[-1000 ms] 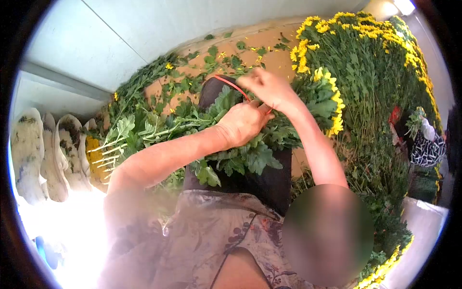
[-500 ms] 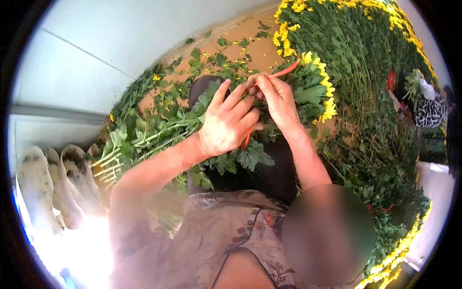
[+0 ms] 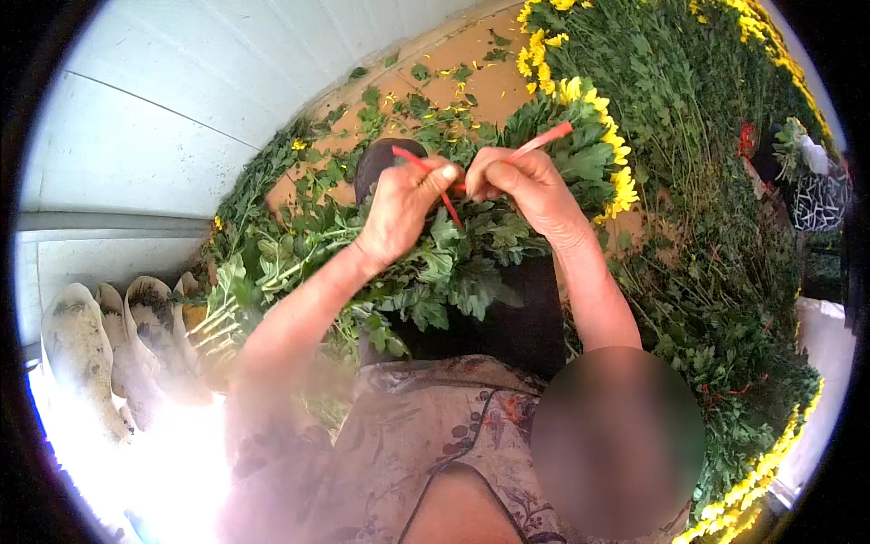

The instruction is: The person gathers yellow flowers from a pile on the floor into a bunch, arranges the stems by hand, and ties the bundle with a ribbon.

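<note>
A bunch of yellow chrysanthemums [image 3: 589, 154] lies across my lap, its flower heads to the right and its cut stems to the left. Above its leafy middle, my left hand [image 3: 405, 201] is closed in a pinch on a red tie strip [image 3: 450, 207], whose ends stick out on either side of the fingers. Close beside it, my right hand [image 3: 521, 184] is closed on the strip too, with a flat red end pointing up and right. Between the hands a short piece of red shows. Leaves and fingers hide whether the strip goes fully round the stems.
Many more yellow chrysanthemums [image 3: 671, 118] are heaped along the right side. Loose leaves and petals litter the brown floor [image 3: 480, 86] ahead. Stained white boot-like shapes [image 3: 77, 349] stand at the left by a pale wall [image 3: 172, 82]. A black-and-white patterned item [image 3: 820, 201] is at far right.
My left hand has gone from spread fingers over the bunch to a pinch on the red strip, shifting left. The right hand has moved slightly down, its strip end now straighter.
</note>
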A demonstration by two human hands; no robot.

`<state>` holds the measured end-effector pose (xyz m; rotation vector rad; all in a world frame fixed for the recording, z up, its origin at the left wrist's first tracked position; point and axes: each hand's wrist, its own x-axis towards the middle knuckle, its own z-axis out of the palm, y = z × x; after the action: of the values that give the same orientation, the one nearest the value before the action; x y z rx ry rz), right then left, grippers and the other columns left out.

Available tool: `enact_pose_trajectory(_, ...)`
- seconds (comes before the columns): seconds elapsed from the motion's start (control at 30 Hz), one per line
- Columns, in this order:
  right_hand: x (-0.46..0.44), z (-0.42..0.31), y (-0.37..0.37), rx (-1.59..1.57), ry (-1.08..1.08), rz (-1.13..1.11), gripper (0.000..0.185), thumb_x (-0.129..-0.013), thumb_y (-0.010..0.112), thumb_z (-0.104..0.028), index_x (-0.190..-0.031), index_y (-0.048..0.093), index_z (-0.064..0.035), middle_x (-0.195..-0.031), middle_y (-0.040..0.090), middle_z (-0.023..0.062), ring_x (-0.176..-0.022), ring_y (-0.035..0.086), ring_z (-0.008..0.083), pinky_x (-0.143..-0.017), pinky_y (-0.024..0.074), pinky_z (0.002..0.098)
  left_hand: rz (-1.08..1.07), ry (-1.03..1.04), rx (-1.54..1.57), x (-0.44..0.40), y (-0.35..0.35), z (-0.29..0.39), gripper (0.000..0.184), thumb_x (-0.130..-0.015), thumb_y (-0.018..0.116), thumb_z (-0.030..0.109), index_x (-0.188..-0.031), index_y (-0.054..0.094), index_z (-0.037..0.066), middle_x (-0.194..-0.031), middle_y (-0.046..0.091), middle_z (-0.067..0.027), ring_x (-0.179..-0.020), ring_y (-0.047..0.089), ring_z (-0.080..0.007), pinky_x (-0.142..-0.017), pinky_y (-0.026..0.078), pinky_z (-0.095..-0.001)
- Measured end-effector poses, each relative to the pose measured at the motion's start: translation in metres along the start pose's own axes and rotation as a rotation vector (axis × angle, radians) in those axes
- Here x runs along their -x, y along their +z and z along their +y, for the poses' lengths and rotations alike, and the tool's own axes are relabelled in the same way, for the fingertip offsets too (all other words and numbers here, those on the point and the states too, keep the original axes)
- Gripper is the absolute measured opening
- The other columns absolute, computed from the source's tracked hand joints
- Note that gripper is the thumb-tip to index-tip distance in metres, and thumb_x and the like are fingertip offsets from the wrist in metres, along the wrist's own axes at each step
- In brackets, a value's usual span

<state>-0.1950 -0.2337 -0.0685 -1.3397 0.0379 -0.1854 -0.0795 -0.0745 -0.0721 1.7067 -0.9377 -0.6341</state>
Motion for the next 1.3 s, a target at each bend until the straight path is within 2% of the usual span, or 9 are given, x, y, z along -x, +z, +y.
enact_pose_trajectory(0.1, 0.0, -0.003, 0.007, -0.103, -0.004, 0.134, 0.016, -0.089, 0.055, -0.017, -0.095, 0.057, -0.0028, -0.084, 0.058, 0.0011, -0.076, 0.052, 0.0084, -0.07, 0.0411, 0.024, -0.306, -0.234, 0.207, -0.009, -0.015, 0.006, 0.039, -0.097, 0.042, 0.034, -0.079, 0.059, 0.003, -0.072, 0.052, 0.0008, -0.065, 0.042, -0.0063, -0.058, 0.034, -0.0207)
enact_pose_trajectory(0.17, -0.004, 0.018, 0.005, -0.074, -0.099, 0.181, 0.038, -0.078, 0.069, -0.009, -0.11, 0.049, -0.0058, -0.1, 0.059, 0.0019, -0.085, 0.055, 0.0089, -0.073, 0.0434, 0.0238, -0.338, -0.29, 0.308, -0.012, -0.019, 0.007, 0.04, -0.097, 0.043, 0.034, -0.079, 0.059, 0.003, -0.073, 0.053, 0.0008, -0.066, 0.043, -0.0068, -0.059, 0.034, -0.0211)
enact_pose_trajectory(0.3, -0.005, -0.003, 0.019, 0.765, -0.256, 0.094, 0.028, -0.066, 0.075, -0.012, -0.087, 0.058, -0.0025, -0.106, 0.057, 0.0085, -0.098, 0.056, 0.0261, -0.085, 0.0454, 0.0359, -0.44, -0.325, 0.455, -0.019, -0.03, 0.007, 0.036, -0.093, 0.05, 0.033, -0.088, 0.063, 0.0, -0.077, 0.057, -0.0008, -0.074, 0.047, -0.0085, -0.068, 0.038, -0.024)
enact_pose_trajectory(0.67, -0.005, 0.003, 0.007, 0.602, -0.178, 0.061, 0.011, -0.069, 0.066, -0.007, -0.075, 0.058, -0.0009, -0.109, 0.057, 0.008, -0.099, 0.056, 0.024, -0.083, 0.0456, 0.0342, -0.666, -0.252, 0.396, -0.031, -0.039, 0.019, 0.017, -0.08, 0.064, 0.014, -0.092, 0.068, 0.001, -0.084, 0.061, -0.004, -0.086, 0.054, -0.0147, -0.079, 0.041, -0.0284)
enact_pose_trajectory(0.77, -0.005, 0.007, -0.002, 0.552, -0.136, 0.029, 0.011, -0.071, 0.064, -0.007, -0.077, 0.057, 0.0001, -0.112, 0.055, 0.0094, -0.097, 0.056, 0.0232, -0.082, 0.0457, 0.0336, -0.428, 0.235, -0.124, -0.028, -0.032, 0.014, 0.026, -0.072, 0.066, -0.004, -0.097, 0.067, 0.005, -0.08, 0.061, -0.0061, -0.074, 0.058, -0.0173, -0.065, 0.046, -0.029)
enact_pose_trajectory(0.9, -0.007, 0.006, 0.002, 0.476, -0.112, 0.096, 0.02, -0.074, 0.062, -0.006, -0.091, 0.056, 0.0019, -0.121, 0.051, 0.0113, -0.097, 0.056, 0.0247, -0.081, 0.0462, 0.0337, -0.146, 0.566, -0.582, -0.021, -0.025, 0.015, 0.041, -0.067, 0.069, -0.001, -0.106, 0.058, 0.006, -0.079, 0.061, -0.0097, -0.069, 0.06, -0.0277, -0.06, 0.049, -0.0345)
enact_pose_trajectory(1.0, -0.007, -0.009, 0.012, 0.649, -0.061, 0.084, 0.029, -0.075, 0.061, -0.005, -0.103, 0.054, 0.0017, -0.126, 0.048, 0.0118, -0.101, 0.055, 0.0268, -0.083, 0.0457, 0.0336, -0.007, 0.809, -0.626, -0.025, -0.02, 0.006, 0.036, -0.067, 0.068, 0.003, -0.101, 0.058, 0.008, -0.066, 0.051, -0.0039, -0.057, 0.056, -0.0223, -0.051, 0.045, -0.0327)
enact_pose_trajectory(1.17, -0.007, -0.001, 0.007, 0.687, -0.11, 0.082, 0.025, -0.079, 0.056, -0.005, -0.102, 0.055, 0.0045, -0.122, 0.052, 0.0155, -0.111, 0.051, 0.0311, -0.094, 0.0408, 0.0342, 0.144, 0.898, -0.735, -0.022, -0.023, 0.003, 0.02, -0.055, 0.069, 0.017, -0.065, 0.052, 0.014, -0.059, 0.041, -0.0003, -0.05, 0.048, -0.0167, -0.043, 0.039, -0.0318)
enact_pose_trajectory(1.3, -0.001, 0.008, 0.005, 0.48, -0.016, 0.144, 0.034, -0.085, 0.047, -0.005, -0.118, 0.052, 0.0026, -0.134, 0.043, 0.0113, -0.125, 0.042, 0.0244, -0.103, 0.0322, 0.0353, 0.171, 0.946, -0.765, -0.014, -0.02, 0.002, 0.015, -0.059, 0.062, 0.022, -0.067, 0.052, 0.014, -0.064, 0.044, -0.0004, -0.055, 0.049, -0.018, -0.045, 0.039, -0.0335)
